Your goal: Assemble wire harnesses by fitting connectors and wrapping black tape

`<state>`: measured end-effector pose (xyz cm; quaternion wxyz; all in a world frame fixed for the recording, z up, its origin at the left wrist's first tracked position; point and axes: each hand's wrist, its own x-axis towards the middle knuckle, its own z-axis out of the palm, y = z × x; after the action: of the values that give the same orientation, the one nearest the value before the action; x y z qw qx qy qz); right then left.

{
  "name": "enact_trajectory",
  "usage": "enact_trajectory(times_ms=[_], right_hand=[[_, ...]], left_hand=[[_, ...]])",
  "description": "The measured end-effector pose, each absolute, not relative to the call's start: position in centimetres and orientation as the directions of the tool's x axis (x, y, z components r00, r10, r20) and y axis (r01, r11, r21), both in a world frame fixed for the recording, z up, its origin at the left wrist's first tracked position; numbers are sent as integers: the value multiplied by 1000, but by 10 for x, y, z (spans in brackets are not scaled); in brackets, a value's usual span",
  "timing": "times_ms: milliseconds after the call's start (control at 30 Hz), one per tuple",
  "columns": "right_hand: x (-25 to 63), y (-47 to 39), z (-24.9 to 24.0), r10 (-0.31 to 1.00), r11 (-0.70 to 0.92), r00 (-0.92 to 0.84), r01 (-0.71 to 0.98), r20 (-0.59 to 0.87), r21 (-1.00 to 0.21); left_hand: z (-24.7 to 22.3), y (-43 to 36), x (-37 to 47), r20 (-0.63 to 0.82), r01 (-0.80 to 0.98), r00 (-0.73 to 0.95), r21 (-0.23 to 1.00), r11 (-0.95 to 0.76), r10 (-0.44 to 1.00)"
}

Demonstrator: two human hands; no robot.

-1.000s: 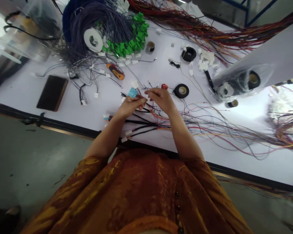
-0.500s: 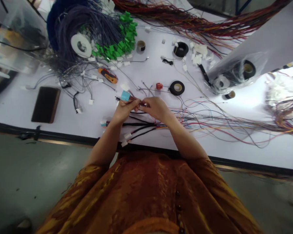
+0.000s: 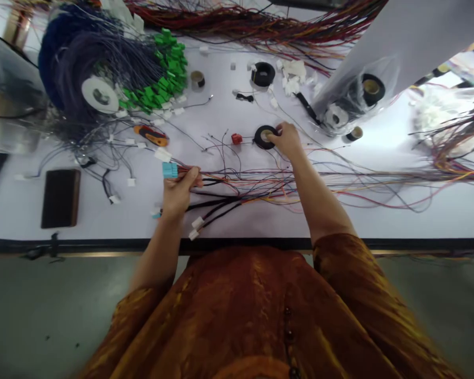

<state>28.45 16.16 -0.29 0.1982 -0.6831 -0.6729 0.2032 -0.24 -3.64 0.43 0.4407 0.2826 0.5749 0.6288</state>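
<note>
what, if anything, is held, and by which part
The left hand grips wires just behind the blue connector; the right hand pinches the tape roll at its right side.

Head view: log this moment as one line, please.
left hand: holds wires behind blue connector; right hand: touches black tape roll; beside roll: red connector
</note>
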Motion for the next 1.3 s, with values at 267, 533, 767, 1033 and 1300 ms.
enact_trajectory(times_ms=[267,533,767,1033,1300], right_hand=[[265,152,17,976,20,169,545,133,-838],[174,56,32,949,-61,-298,157,-106,-986],[165,52,27,938,-70,-330,127,-109,-989],[181,5,36,932,95,-360,165,29,-982],[183,-34,15,832,323,-533,241,153,-915]], left_hand=[[-5,-49,0,-185,-202,-488,975,95,853],[17,-27,-11,-71,17,-311,997,80,948],[14,-21,-14,-29,0,-282,1000,31,959],[14,-22,-8,-4,87,-346,996,37,938],[55,-34,11,-40,215,-302,971,109,953]])
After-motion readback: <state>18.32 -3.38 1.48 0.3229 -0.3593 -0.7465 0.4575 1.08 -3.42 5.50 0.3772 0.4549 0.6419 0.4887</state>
